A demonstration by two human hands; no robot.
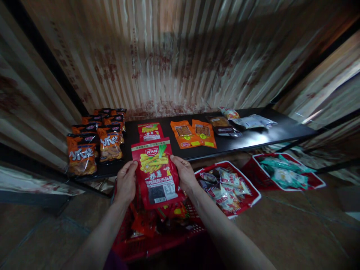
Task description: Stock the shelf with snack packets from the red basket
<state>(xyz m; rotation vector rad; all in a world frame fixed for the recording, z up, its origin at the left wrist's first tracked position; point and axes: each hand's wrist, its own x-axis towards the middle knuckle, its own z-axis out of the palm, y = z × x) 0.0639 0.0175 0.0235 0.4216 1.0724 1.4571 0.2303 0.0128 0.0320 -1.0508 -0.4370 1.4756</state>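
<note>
Between my two hands I hold a red snack bag (157,172) upright, its printed front with yellow sticks and a green onion facing me. My left hand (127,180) pinches its left edge with the thumb in front. On the opposite edge, my right hand (182,172) grips the bag near its upper part. Behind it, a similar red snack bag (150,131) lies on the black shelf (247,140). Below the held bag is a red basket (135,249) with several snack packets, partly hidden by the bag and my arms.
Several orange-and-black snack bags (83,157) stand in rows at the shelf's left end. Orange packets (193,134), a brown-topped pack (223,125) and a white packet (254,121) lie farther right. Red baskets with white rims (254,202) hold packets on the floor beneath.
</note>
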